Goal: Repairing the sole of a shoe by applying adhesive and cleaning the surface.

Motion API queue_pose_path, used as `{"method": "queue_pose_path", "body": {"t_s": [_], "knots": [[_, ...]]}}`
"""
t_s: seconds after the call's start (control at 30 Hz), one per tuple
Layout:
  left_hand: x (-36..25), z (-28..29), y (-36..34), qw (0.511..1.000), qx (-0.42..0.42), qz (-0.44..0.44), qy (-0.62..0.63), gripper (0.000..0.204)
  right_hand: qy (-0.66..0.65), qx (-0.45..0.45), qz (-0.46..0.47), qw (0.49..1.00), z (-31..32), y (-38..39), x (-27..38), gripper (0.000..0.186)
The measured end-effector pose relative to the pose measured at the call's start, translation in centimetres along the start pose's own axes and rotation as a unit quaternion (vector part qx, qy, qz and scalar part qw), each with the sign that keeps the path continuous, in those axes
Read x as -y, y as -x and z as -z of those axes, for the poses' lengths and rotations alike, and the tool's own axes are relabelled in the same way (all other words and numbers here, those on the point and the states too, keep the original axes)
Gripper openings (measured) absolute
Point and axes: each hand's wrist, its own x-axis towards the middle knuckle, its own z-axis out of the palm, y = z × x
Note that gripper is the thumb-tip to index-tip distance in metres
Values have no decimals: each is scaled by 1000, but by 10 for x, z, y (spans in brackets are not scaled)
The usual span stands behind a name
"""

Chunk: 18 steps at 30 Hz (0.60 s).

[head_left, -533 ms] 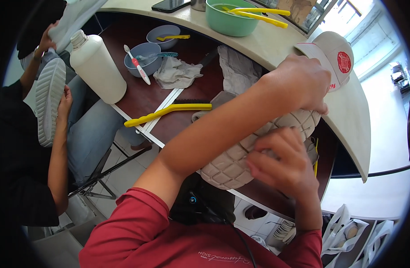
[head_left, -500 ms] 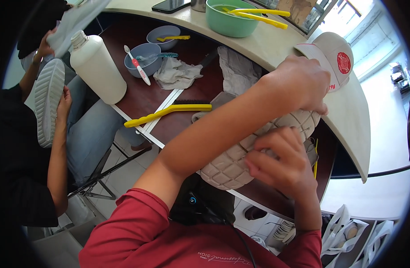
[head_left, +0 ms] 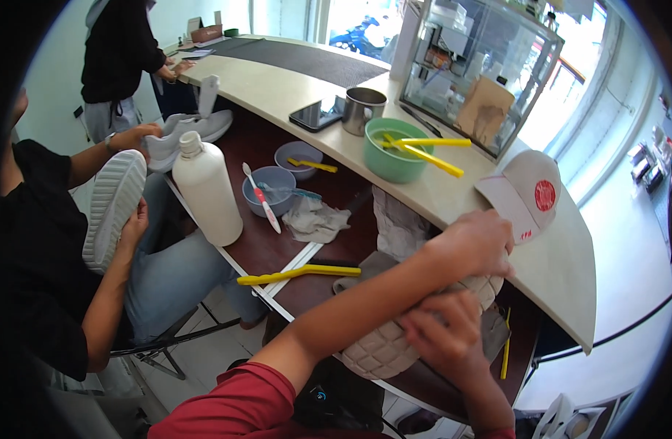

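Note:
A beige quilted item, which looks like a soft padded bag (head_left: 380,350), lies at the near edge of the dark red table in front of me. My left forearm crosses over it, and my left hand (head_left: 476,240) is curled closed at its far right end, seemingly gripping it there. Just below, my right hand (head_left: 449,333) is slightly blurred, its fingers bent together against the quilted surface. Whatever those fingers hold is hidden. Beside the bag's left end rests a yellow-handled brush (head_left: 299,274). Grey cloth (head_left: 493,329) shows past my right hand.
Left of me, a white bottle (head_left: 208,190) stands near bowls (head_left: 266,194), a toothbrush (head_left: 261,197) and crumpled cloth (head_left: 318,222). The curved counter holds a green basin (head_left: 394,162), metal mug (head_left: 364,110), phone (head_left: 318,113) and cap (head_left: 522,194). A seated person holds white shoes (head_left: 116,208).
My view has tilted up, so the scene sits lower and more of the counter shows. Both my hands stay at the bag, the right one's fingers shifting slightly.

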Motion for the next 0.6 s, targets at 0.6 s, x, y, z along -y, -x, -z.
{"method": "queue_pose_path", "body": {"t_s": [0.6], "knots": [[0,8,-1,999,37,20,-1,48,-34,8,-34,999,20,-8,-6,24]]}}
